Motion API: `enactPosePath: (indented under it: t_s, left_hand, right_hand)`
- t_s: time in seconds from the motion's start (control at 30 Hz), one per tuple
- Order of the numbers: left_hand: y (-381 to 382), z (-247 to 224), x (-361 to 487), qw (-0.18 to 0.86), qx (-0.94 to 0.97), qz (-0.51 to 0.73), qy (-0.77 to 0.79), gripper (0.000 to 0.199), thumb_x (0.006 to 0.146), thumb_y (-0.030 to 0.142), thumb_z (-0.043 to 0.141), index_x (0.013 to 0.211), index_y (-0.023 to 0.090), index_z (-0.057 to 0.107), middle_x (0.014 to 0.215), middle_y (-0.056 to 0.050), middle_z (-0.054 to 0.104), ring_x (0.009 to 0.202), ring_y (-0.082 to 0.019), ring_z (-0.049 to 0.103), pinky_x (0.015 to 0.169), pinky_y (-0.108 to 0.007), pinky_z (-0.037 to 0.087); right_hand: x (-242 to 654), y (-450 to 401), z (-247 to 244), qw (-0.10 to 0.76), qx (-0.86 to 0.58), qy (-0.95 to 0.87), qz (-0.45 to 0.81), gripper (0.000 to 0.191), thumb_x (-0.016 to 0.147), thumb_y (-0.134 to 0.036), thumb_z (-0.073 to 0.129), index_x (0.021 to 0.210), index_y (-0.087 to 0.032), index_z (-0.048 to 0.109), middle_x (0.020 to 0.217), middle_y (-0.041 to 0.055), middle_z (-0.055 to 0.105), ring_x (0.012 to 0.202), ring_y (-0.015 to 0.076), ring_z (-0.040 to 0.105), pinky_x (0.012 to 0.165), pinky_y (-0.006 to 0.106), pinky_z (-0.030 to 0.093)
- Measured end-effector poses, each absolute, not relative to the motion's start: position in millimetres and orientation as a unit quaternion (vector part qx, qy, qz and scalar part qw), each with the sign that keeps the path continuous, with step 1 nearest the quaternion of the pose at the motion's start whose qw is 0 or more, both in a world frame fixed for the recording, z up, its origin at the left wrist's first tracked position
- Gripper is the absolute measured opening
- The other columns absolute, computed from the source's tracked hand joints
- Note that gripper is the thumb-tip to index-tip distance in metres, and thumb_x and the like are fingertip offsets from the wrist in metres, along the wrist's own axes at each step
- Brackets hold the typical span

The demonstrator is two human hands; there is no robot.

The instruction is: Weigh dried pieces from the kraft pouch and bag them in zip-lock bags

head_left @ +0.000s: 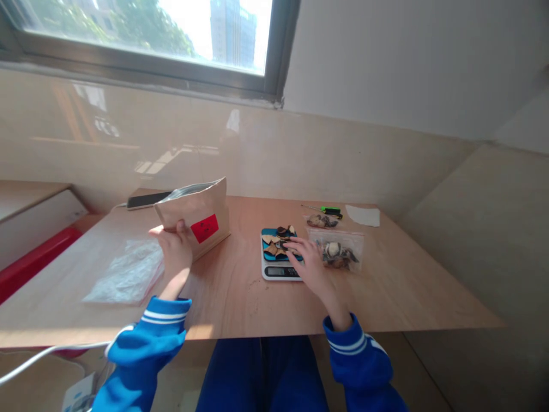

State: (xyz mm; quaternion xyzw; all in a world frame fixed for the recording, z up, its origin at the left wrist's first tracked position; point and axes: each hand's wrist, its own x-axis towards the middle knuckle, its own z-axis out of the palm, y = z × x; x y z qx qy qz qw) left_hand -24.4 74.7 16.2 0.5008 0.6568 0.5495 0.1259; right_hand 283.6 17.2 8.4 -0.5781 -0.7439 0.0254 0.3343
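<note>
Blue sleeves (141, 349) are cropped; the right grip (312, 266) partly hides the scale (266, 273).

Window (146, 37) w/ grey metal frame (128, 60), upper L – trees (146, 26) + high-rise (231, 34) outside, v. bright. Lower wall (257, 154) glossy beige, w/ sun reflections (171, 159) on L; upper wall (386, 63) white, R of window. Wood-top table (240, 309) below – sunlit strip (201, 331) nr front edge.

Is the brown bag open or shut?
Open: the brown bag has its top edges apart, showing silvery lining; the left hand holds it.
</note>
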Motion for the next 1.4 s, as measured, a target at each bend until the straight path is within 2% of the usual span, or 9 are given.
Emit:
enactPosePath:
  t_s: [0.2,0.37,0.53,0.67,0.87,1.0,1.2,1.27,1.4]
  left_hand:
    - [72,24,-20,0.117,0.485,0.537,0.680,0.050,0.095,0.044,0.039,0.125,0.007,0.025,0.139,-0.031,0.034,0.136,-0.036,0.032,0.111,-0.055,0.026]
    - [55,10,-21,0.040,0.518,0.531,0.669,0.064,0.092,0.040,0.043,0.136,-0.002,0.022,0.141,-0.029,0.030,0.137,-0.032,0.030,0.114,-0.050,0.024]
    - [27,-16,-53,-0.052,0.535,0.476,0.696,0.041,0.086,0.028,0.041,0.119,0.005,0.050,0.126,-0.024,0.049,0.130,-0.035,0.040,0.109,-0.053,0.031]
    - [9,-25,-92,0.033,0.519,0.327,0.789,0.036,0.078,0.032,0.047,0.108,0.017,0.062,0.113,-0.018,0.060,0.114,-0.039,0.053,0.097,-0.060,0.040]
    - [0,-13,-110,0.130,0.542,0.187,0.809,0.045,0.083,0.055,0.043,0.106,0.025,0.067,0.097,-0.011,0.067,0.094,-0.035,0.061,0.079,-0.046,0.049]
    - [-6,-9,-104,0.110,0.525,0.260,0.803,0.035,0.083,0.042,0.049,0.100,0.020,0.071,0.092,-0.009,0.068,0.085,-0.027,0.062,0.079,-0.036,0.048]
    - [-49,-18,-38,-0.163,0.414,0.604,0.661,0.022,0.082,0.027,0.058,0.098,0.016,0.067,0.088,-0.006,0.066,0.067,-0.016,0.053,0.070,-0.030,0.047]
    - [-68,-23,-4,-0.150,0.503,0.652,0.547,0.020,0.078,0.017,0.062,0.098,0.016,0.063,0.084,-0.004,0.063,0.067,-0.014,0.055,0.064,-0.027,0.047]
    - [-93,-32,45,-0.037,0.662,0.596,0.452,0.033,0.082,0.007,0.058,0.113,0.019,0.060,0.094,-0.005,0.065,0.083,-0.015,0.061,0.071,-0.026,0.051]
  right_hand:
    - [333,-65,-27,0.407,-0.630,-0.659,0.050,0.027,0.093,-0.033,0.045,0.102,-0.024,0.069,0.108,0.0097,0.068,0.105,0.0265,0.059,0.095,0.047,0.042]
    - [353,-112,-59,0.411,-0.679,-0.607,0.041,0.027,0.091,-0.036,0.047,0.099,-0.025,0.070,0.105,0.0094,0.068,0.102,0.0278,0.060,0.089,0.048,0.046]
    - [363,-123,-61,0.406,-0.688,-0.602,0.011,0.026,0.090,-0.035,0.048,0.098,-0.025,0.071,0.104,0.0092,0.068,0.101,0.0281,0.060,0.087,0.047,0.047]
    - [361,-122,-54,0.407,-0.685,-0.604,0.010,0.026,0.090,-0.033,0.048,0.098,-0.025,0.071,0.104,0.0090,0.068,0.101,0.0277,0.059,0.087,0.047,0.047]
    - [340,-120,-51,0.414,-0.671,-0.613,0.047,0.026,0.091,-0.032,0.047,0.097,-0.026,0.071,0.104,0.0090,0.067,0.101,0.0263,0.059,0.088,0.044,0.048]
    - [322,-118,-46,0.425,-0.654,-0.619,0.094,0.026,0.092,-0.032,0.047,0.095,-0.026,0.072,0.103,0.0088,0.067,0.101,0.0248,0.060,0.087,0.040,0.049]
    - [256,-111,-17,0.459,-0.584,-0.606,0.286,0.026,0.096,-0.034,0.043,0.104,-0.026,0.067,0.109,0.0062,0.065,0.104,0.0198,0.060,0.091,0.032,0.049]
    - [228,-106,-3,0.471,-0.535,-0.603,0.358,0.028,0.097,-0.036,0.043,0.115,-0.026,0.061,0.113,0.0059,0.065,0.104,0.0181,0.061,0.092,0.030,0.048]
    - [186,-95,18,0.481,-0.456,-0.597,0.452,0.034,0.095,-0.040,0.048,0.123,-0.022,0.055,0.115,0.0069,0.066,0.100,0.0170,0.064,0.088,0.028,0.050]
